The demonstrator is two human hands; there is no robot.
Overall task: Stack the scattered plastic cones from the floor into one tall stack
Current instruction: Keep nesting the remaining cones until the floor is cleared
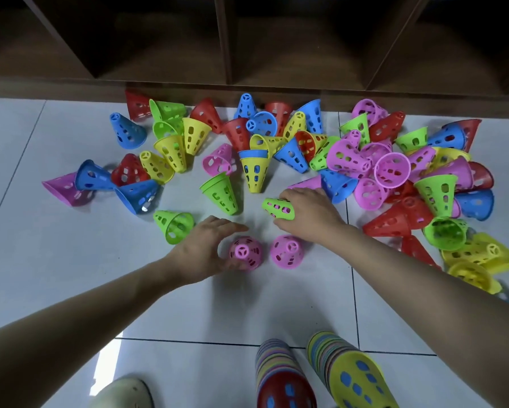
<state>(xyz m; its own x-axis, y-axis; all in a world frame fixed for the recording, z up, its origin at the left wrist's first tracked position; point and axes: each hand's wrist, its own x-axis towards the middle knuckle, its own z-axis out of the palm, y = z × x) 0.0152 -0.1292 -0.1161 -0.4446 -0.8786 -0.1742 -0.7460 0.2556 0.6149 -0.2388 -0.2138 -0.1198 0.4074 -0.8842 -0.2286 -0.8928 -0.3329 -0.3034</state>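
Several perforated plastic cones in red, blue, green, yellow and pink lie scattered on the white tile floor. My right hand (307, 214) grips a small green cone (277, 208) lying on its side. My left hand (201, 248) rests with its fingers around the left side of an upright pink cone (245, 253). A second upright pink cone (287, 251) stands just right of it, untouched. Two tall multicoloured stacks rise near the bottom edge, one topped red (281, 378), one topped yellow (355, 375).
A dark wooden shelf unit (226, 54) runs along the back behind the cones. A green cone (173, 225) lies beside my left hand, and a dense pile (409, 178) fills the right side. A foot in a pale shoe (123, 393) shows at the bottom.
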